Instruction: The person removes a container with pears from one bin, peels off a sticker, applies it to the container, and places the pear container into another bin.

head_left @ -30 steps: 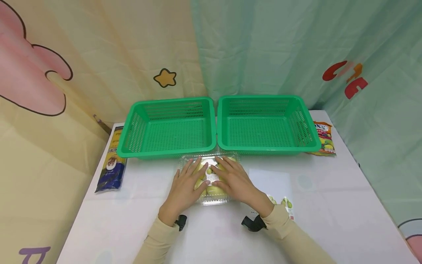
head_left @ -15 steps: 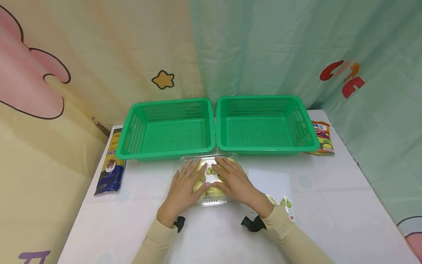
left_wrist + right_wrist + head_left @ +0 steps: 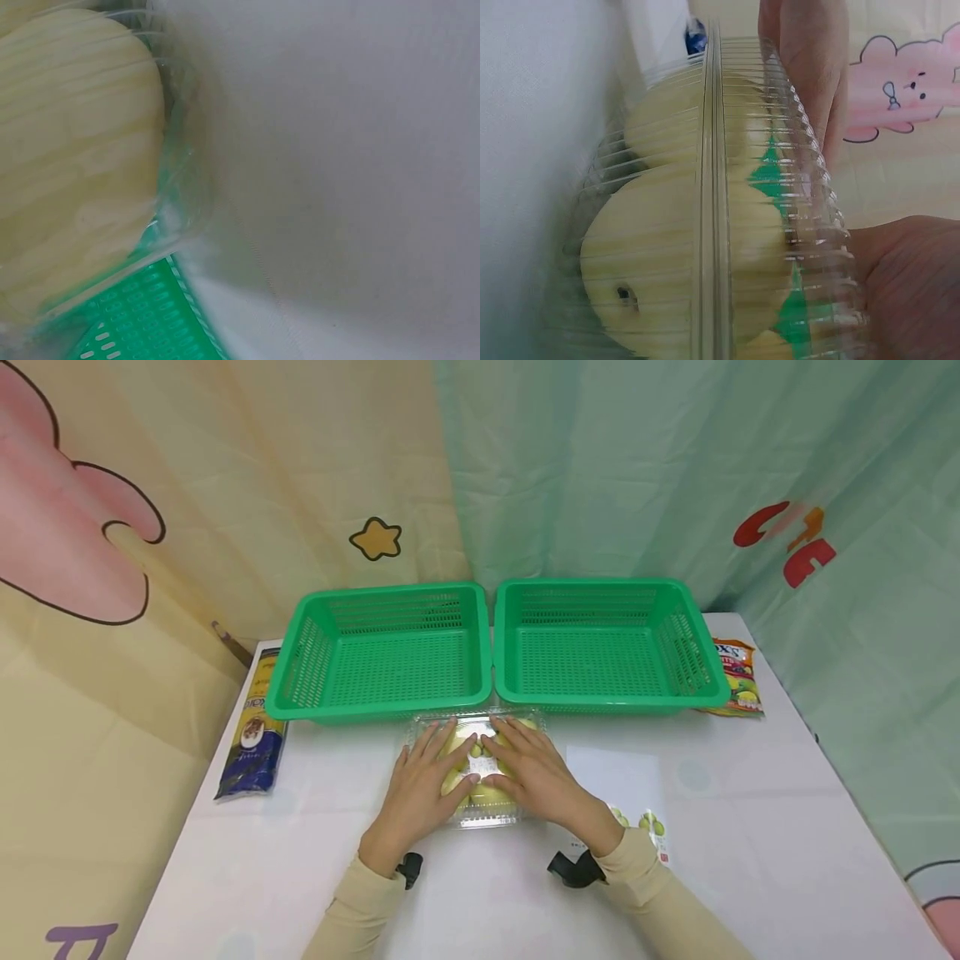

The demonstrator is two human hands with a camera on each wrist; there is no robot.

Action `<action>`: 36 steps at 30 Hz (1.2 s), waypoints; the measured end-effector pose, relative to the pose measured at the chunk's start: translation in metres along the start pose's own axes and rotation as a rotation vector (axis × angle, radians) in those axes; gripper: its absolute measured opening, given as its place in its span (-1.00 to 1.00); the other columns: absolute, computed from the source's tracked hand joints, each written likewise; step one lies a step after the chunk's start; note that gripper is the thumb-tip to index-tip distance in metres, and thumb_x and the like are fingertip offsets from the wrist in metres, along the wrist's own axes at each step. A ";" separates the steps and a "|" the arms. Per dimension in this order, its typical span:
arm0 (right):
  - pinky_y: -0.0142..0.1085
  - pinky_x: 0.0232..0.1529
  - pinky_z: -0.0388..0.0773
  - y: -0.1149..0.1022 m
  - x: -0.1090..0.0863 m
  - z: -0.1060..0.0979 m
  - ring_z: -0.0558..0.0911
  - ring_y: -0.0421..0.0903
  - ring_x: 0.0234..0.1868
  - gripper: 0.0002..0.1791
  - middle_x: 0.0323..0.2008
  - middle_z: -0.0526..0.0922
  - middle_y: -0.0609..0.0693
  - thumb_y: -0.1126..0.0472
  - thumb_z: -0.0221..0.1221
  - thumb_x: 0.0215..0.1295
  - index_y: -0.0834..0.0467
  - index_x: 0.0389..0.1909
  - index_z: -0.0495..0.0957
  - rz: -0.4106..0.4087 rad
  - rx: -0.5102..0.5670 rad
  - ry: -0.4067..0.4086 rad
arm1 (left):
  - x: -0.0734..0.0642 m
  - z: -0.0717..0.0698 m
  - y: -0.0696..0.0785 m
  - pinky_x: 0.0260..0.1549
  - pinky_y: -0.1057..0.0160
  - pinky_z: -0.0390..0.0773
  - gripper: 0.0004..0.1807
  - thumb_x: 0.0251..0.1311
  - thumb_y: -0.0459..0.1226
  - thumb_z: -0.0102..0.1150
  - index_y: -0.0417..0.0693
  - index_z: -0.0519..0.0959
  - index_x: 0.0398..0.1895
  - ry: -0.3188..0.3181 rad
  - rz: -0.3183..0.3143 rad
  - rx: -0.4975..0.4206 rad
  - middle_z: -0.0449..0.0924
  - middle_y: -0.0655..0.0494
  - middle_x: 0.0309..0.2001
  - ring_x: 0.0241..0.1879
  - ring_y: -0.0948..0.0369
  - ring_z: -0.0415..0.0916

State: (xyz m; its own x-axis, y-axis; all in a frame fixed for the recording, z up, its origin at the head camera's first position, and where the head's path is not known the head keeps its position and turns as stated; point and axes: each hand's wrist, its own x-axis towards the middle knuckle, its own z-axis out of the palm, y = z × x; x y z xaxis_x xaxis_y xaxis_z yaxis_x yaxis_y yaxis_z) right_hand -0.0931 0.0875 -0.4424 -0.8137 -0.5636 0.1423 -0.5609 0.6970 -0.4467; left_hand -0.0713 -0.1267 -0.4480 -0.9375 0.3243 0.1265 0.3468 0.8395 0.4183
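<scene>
A clear plastic clamshell box [image 3: 487, 820] of pale yellow round fruit lies on the table, just in front of the baskets. My left hand [image 3: 418, 783] rests on the left part of its lid with fingers spread. On the right part lies my right hand [image 3: 542, 779], its fingers spread too; the thumbs nearly meet. A white label [image 3: 481, 767] with green fruit shows between the hands. The right wrist view gives the box's ribbed side and seam, with fruit [image 3: 641, 262] inside. Up close in the left wrist view is one fruit [image 3: 75, 150] behind clear plastic.
Two green baskets [image 3: 375, 708] stand side by side at the back. A blue and gold packet [image 3: 253, 752] lies at the left. Partly behind the right basket [image 3: 611, 700] is a colourful sweets bag [image 3: 741, 681]. A white printed sheet [image 3: 615, 772] lies near my right forearm.
</scene>
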 end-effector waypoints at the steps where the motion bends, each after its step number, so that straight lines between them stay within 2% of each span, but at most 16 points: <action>1: 0.23 0.51 0.13 0.000 0.000 0.000 0.17 0.27 0.56 -0.30 0.55 0.19 0.20 -0.08 0.23 0.36 0.18 0.42 0.39 0.005 0.002 -0.003 | 0.000 0.000 0.000 0.33 -0.52 0.15 -0.42 0.38 0.09 0.12 0.25 0.42 0.43 0.001 -0.002 0.003 0.13 0.03 0.58 0.59 -0.12 0.01; 4: 0.23 0.52 0.12 -0.001 0.000 0.000 0.17 0.27 0.56 -0.29 0.56 0.16 0.22 -0.10 0.23 0.35 0.20 0.40 0.41 0.021 0.018 0.003 | 0.000 0.000 0.000 0.34 -0.51 0.16 -0.41 0.39 0.09 0.10 0.23 0.39 0.45 0.004 -0.008 0.007 0.12 0.04 0.59 0.59 -0.11 0.01; 9: 0.23 0.50 0.17 0.000 0.003 0.003 0.24 0.23 0.54 -0.30 0.53 0.23 0.19 -0.08 0.30 0.28 0.18 0.36 0.47 0.028 0.044 0.050 | 0.001 -0.001 -0.002 0.33 -0.51 0.17 -0.39 0.40 0.07 0.10 0.25 0.33 0.49 0.011 -0.001 0.010 0.12 0.03 0.59 0.58 -0.13 0.02; 14: 0.22 0.51 0.15 0.000 0.003 0.003 0.18 0.22 0.57 -0.32 0.55 0.20 0.16 -0.11 0.19 0.38 0.05 0.45 0.37 0.021 -0.016 0.006 | 0.001 -0.002 -0.003 0.31 -0.53 0.17 -0.41 0.40 0.07 0.09 0.28 0.36 0.47 0.007 0.014 0.016 0.13 0.01 0.58 0.58 -0.16 0.03; 18: 0.22 0.52 0.13 -0.001 0.003 0.004 0.13 0.23 0.59 -0.31 0.57 0.13 0.16 -0.15 0.11 0.44 0.07 0.48 0.33 0.032 -0.053 -0.013 | 0.002 -0.001 -0.003 0.30 -0.54 0.17 -0.43 0.40 0.06 0.09 0.24 0.40 0.44 0.007 0.014 0.017 0.15 0.01 0.58 0.57 -0.15 0.04; 28: 0.15 0.53 0.15 -0.001 0.003 0.012 0.17 0.20 0.58 -0.41 0.57 0.17 0.09 -0.15 -0.03 0.53 -0.05 0.49 0.32 0.009 -0.176 0.034 | 0.001 -0.001 -0.004 0.33 -0.52 0.16 -0.38 0.42 -0.01 0.11 0.04 0.35 0.48 0.020 -0.002 -0.021 0.15 0.01 0.58 0.58 -0.12 0.04; 32: 0.18 0.52 0.17 -0.003 0.005 0.013 0.20 0.19 0.57 -0.41 0.56 0.19 0.10 -0.17 -0.02 0.52 -0.04 0.46 0.36 0.039 -0.144 0.053 | 0.001 -0.001 -0.006 0.35 -0.49 0.14 -0.39 0.43 -0.02 0.09 0.03 0.34 0.49 0.022 -0.002 -0.042 0.17 0.02 0.57 0.57 -0.12 0.06; 36: 0.22 0.49 0.21 0.001 0.002 0.011 0.25 0.19 0.54 -0.47 0.52 0.27 0.13 -0.11 0.07 0.49 0.02 0.36 0.48 0.073 -0.017 0.111 | 0.001 0.001 -0.010 0.42 -0.41 0.12 -0.39 0.43 -0.07 0.10 -0.02 0.33 0.49 0.052 0.011 -0.100 0.18 -0.01 0.56 0.57 -0.12 0.07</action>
State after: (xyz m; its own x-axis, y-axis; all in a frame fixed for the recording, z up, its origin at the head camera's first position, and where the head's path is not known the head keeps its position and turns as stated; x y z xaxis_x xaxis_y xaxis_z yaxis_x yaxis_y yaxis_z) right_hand -0.0934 0.0823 -0.4528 -0.8639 -0.4592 0.2070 -0.5011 0.7424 -0.4446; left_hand -0.0759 -0.1344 -0.4531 -0.9347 0.3082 0.1770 0.3551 0.7876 0.5036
